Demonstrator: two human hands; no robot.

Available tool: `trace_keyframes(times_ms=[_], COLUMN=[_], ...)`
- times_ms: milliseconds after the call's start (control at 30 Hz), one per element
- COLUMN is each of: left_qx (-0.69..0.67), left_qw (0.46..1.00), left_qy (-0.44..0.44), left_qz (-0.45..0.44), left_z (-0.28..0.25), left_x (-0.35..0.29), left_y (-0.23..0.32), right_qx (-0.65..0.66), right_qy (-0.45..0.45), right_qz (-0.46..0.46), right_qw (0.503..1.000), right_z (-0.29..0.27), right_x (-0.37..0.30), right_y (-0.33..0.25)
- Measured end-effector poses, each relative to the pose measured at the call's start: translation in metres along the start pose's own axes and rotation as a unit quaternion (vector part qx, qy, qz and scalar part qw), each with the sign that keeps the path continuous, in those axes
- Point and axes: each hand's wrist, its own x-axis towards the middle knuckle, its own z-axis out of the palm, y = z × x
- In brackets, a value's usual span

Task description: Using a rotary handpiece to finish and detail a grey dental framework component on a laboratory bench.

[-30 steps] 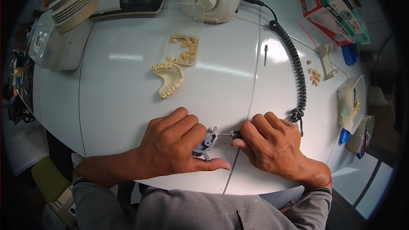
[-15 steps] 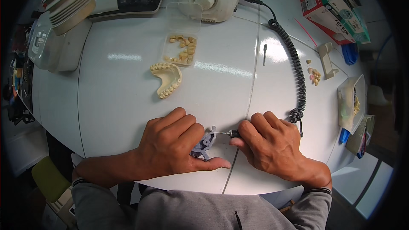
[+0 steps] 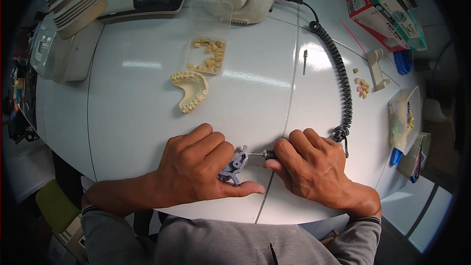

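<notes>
My left hand (image 3: pixel 198 164) is closed around a small grey-blue dental framework (image 3: pixel 234 166) with holes and thin arms. Its thumb stretches out below the piece, and part of the framework is hidden behind the fingers. My right hand (image 3: pixel 311 167) grips a black rotary handpiece (image 3: pixel 269 154), mostly covered by the fingers. From the handpiece a thin metal bur points left, its tip at the framework's upper edge. Beyond my left hand a cream dental arch model (image 3: pixel 192 99) lies on the white table (image 3: pixel 142 118).
A clear lidded box (image 3: pixel 202 66) of tooth-coloured crowns sits behind the model. The coiled black cord (image 3: pixel 346 83) runs from the white control unit (image 3: pixel 240 0) down the right. A loose bur (image 3: pixel 305 62), several loose crowns (image 3: pixel 363 89) and a clear tub (image 3: pixel 403 122) lie rightward.
</notes>
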Motion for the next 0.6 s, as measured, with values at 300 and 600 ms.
trace_keyframes(times_ms=[300,600], left_qx=[-0.001,-0.003], left_qw=[1.000,1.000], left_qy=[-0.001,-0.003], left_qz=[-0.003,-0.006], left_z=[0.0000,-0.0001], left_x=[0.0003,0.0006], left_y=[0.0004,0.0004], right_qx=[-0.001,0.005], right_qy=[-0.005,-0.008], right_qz=[-0.001,-0.006], right_qw=[1.000,1.000], right_z=[-0.0008,-0.0015], right_x=[0.0004,0.0007], right_y=[0.0009,0.0018])
